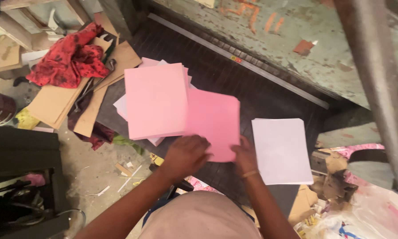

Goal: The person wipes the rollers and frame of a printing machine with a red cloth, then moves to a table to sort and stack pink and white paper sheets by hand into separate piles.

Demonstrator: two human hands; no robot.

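A thick stack of pink paper (154, 99) lies on a dark work surface (234, 84). A loose pink sheet (214, 119), blurred, lies between the stack and a white paper stack (282, 150) to the right. My left hand (185, 152) rests on the near edge of the loose pink sheet, close to the pink stack's corner. My right hand (245, 155) grips the sheet's near right corner, just left of the white stack.
Brown cardboard pieces (57, 102) and a red cloth (70, 55) lie at the left. A black bin (21, 177) stands at the lower left on a littered floor. A metal pole (376, 79) rises at the right. Paper scraps (340, 212) pile at the lower right.
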